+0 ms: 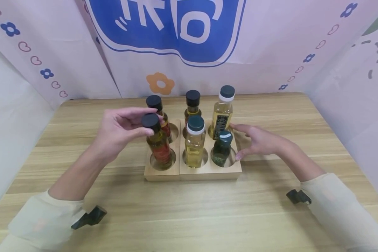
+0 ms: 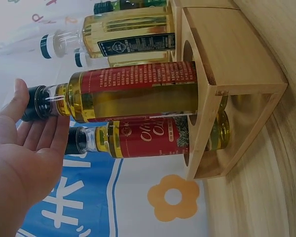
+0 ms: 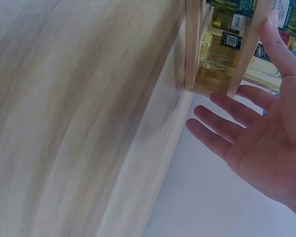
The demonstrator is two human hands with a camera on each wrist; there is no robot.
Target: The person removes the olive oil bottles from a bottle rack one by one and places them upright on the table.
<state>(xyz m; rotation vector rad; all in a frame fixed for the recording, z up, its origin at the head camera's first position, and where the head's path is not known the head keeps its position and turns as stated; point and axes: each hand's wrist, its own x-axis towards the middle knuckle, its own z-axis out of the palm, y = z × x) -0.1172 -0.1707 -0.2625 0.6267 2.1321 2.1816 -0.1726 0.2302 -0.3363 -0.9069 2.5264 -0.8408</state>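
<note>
My left hand (image 1: pixel 114 134) holds the black cap of the front-left olive oil bottle (image 1: pixel 161 151), thumb on one side and fingers on the other. That red-labelled bottle (image 2: pixel 138 94) stands in a round hole of the wooden rack (image 1: pixel 208 176). Behind it is a second red-labelled olive oil bottle (image 2: pixel 153 138). At the rack's right side my right hand (image 1: pixel 261 140) has its fingers spread, with thumb and fingertips at the rack's edge. Nearest to it are a small dark green bottle (image 1: pixel 221 154) and a tall clear bottle (image 1: pixel 222 112) of yellow oil.
A green-capped clear bottle (image 1: pixel 194 150) stands front middle in the rack, with a black-capped bottle (image 1: pixel 193 99) behind it. The wooden table (image 1: pixel 189 217) meets a printed cloth backdrop (image 1: pixel 271 52) at its far edge.
</note>
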